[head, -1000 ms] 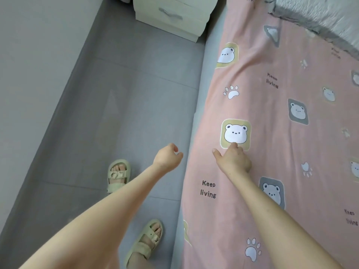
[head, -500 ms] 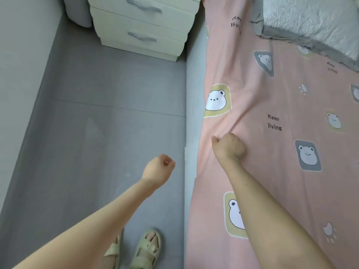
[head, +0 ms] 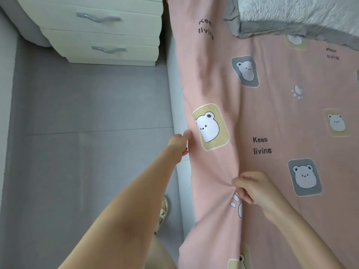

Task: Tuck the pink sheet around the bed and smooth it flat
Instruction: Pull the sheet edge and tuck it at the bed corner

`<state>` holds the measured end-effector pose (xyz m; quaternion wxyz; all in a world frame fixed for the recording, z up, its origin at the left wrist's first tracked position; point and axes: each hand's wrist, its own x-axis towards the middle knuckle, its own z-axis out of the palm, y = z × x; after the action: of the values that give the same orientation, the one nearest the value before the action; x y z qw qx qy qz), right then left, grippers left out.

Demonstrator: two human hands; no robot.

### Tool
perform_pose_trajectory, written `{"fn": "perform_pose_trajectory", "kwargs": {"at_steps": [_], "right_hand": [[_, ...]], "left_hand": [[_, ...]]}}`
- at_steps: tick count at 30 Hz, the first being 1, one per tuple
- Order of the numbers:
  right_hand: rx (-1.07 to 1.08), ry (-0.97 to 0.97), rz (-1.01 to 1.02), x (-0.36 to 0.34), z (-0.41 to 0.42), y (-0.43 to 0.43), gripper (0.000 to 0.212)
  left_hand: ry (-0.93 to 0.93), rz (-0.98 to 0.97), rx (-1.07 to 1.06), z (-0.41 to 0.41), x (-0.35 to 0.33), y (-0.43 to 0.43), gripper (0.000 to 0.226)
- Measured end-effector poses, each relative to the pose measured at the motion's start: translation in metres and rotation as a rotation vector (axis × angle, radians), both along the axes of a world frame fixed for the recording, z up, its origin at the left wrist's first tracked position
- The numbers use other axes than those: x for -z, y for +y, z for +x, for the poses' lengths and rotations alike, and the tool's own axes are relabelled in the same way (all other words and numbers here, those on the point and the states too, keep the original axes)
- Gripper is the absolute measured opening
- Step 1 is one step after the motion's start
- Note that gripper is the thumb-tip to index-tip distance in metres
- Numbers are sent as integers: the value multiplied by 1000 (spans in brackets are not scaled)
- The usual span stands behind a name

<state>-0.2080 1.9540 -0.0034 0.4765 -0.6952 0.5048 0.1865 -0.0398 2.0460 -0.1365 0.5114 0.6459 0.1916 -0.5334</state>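
The pink sheet [head: 272,117], printed with bears, paws and "Keep living", covers the bed on the right. Its left edge hangs over the grey side of the bed [head: 173,98]. My left hand [head: 179,142] is at that edge beside a yellow bear patch, fingers closed on the sheet's hem. My right hand [head: 252,188] lies on top of the sheet nearer to me and pinches a bunch of fabric, with creases fanning out from the grip. A long fold runs up the sheet from there.
A cream two-drawer nightstand [head: 108,30] stands against the bed at the top left. Grey floor [head: 87,113] runs along the bed's left side. A fluffy grey-white blanket [head: 301,14] lies at the bed's top right. My sandalled foot [head: 163,214] is close to the bed.
My left hand moved from over the floor to the sheet's edge and took hold of it. My right hand shifted toward me and bunched the fabric. The view moved toward the nightstand.
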Motion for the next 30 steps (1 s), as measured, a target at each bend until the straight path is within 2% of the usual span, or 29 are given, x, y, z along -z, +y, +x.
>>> {"fn": "perform_pose_trajectory", "kwargs": {"at_steps": [4,7,10,13,17,21,23,25,28,30], "right_hand": [[19,56,54,4,-2,-20,28],[2,71,95,6,-2,-22,29],[-17,62,116,6,0,-21,29],[-95,52,97,3,2,-13,26],[-354,51,-18,5,14,9,34],[-415,41,-188,8,28,20,37],[-425,30,-252,7,34,19,41],[-427,49,-299,7,40,15,46],[-509,169,-362,11,45,5,44],[-531,200,-393,13,50,-3,37]], "left_hand": [[-6,-3,9,2,15,-18,16],[-165,78,25,-4,20,-24,30],[-294,181,-28,-3,9,-19,29],[-385,184,-136,13,-23,8,27],[-565,133,-282,59,-101,65,27],[-895,22,-31,70,-177,89,23],[-985,83,51,69,-184,87,20],[-926,214,131,74,-167,85,23],[-667,542,526,86,-121,89,40],[-571,630,605,93,-98,89,50]]}}
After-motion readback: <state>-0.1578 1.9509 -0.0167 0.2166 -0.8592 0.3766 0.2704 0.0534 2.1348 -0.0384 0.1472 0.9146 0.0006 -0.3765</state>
